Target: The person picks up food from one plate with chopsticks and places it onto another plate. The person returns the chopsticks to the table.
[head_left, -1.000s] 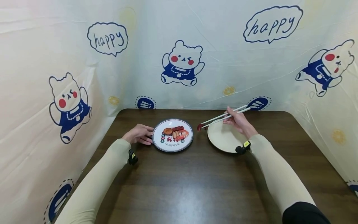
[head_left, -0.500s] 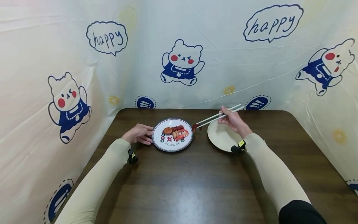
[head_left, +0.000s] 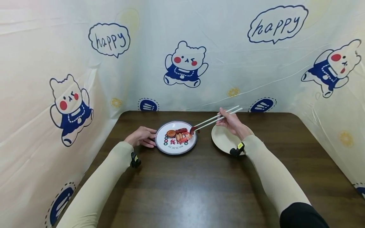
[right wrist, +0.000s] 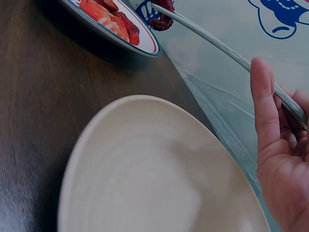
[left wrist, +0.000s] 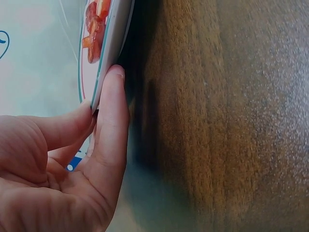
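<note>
My left hand (head_left: 141,136) pinches the left rim of a white plate (head_left: 176,124) with a blue edge and printed characters. In the left wrist view the thumb (left wrist: 72,126) lies at the rim, with fingers underneath. On this plate lie a shrimp (head_left: 186,136), a round brown slice (head_left: 171,133) and other reddish pieces. My right hand (head_left: 232,123) holds a pair of pale chopsticks (head_left: 212,120). Their tips grip a dark red octopus tentacle (right wrist: 163,20), its suckers showing in the right wrist view. In the head view the tentacle overlaps the white plate's right rim.
A plain cream plate (right wrist: 140,169) stands on the brown wooden table (head_left: 182,180), below my right hand and wrist. Behind the table's far edge hangs a pale curtain (head_left: 228,57) printed with bears.
My right hand has moved left, carrying the tentacle in the chopsticks from beside the cream plate to the white plate's right rim. The left hand stays on the plate.
</note>
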The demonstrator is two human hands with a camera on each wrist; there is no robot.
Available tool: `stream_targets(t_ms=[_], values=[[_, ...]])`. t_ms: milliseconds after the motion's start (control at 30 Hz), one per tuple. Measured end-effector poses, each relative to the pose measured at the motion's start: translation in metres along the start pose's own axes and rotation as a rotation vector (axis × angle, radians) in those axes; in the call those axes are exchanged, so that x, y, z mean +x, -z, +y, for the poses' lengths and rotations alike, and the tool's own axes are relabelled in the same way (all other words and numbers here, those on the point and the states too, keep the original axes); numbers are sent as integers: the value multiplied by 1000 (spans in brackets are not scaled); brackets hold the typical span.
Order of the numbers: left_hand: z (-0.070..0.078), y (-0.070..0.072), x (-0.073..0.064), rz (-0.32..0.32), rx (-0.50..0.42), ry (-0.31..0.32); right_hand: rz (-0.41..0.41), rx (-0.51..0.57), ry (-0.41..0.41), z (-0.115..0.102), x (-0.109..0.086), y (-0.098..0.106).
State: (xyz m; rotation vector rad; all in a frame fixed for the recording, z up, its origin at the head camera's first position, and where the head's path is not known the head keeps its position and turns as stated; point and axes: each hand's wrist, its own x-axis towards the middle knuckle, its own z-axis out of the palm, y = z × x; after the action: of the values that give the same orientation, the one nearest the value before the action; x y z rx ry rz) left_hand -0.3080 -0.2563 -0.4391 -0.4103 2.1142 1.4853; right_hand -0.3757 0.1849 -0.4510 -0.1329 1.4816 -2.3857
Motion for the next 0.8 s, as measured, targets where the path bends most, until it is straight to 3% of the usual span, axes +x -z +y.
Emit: stream_targets(t_ms=[800], values=[[-2, 1, -2, -4, -4, -6, -6, -73, 0, 28, 12, -41]])
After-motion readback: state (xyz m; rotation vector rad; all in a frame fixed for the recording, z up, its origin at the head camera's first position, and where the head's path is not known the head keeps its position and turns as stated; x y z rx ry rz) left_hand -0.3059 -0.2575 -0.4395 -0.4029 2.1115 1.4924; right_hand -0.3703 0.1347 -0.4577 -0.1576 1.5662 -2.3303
